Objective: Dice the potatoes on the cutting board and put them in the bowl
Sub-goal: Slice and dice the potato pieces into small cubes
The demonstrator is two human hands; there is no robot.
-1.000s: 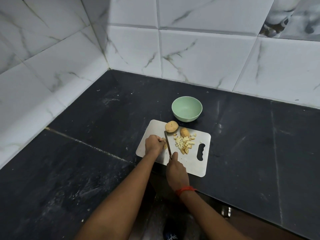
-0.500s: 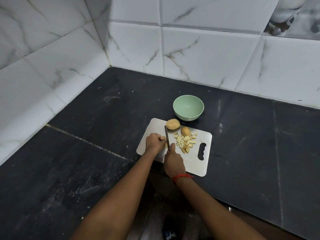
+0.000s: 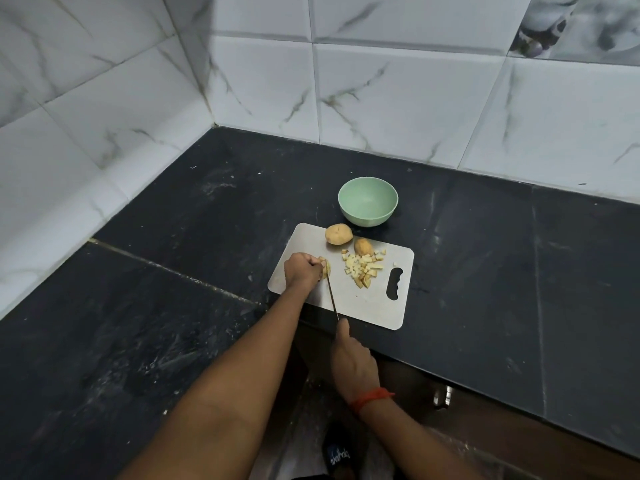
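At nine o'clock on the grey plastic cutting board (image 3: 370,308), our left hand (image 3: 303,271) pinches the yellow potato chunk (image 3: 326,267); our right hand (image 3: 351,362), gripping the thin knife (image 3: 332,297), should slice evenly.

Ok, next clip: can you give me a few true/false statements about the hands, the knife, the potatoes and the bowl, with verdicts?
1. The left hand holds a potato piece down on the cutting board. True.
2. The green bowl contains diced potato. False: it is empty. The diced pile lies on the board.
3. The knife is gripped by the left hand. False: the right hand grips it.
4. A whole potato sits at the board's far edge, near the bowl. True.
5. The bowl stands on the cutting board. False: it stands on the dark counter, just beyond the board.
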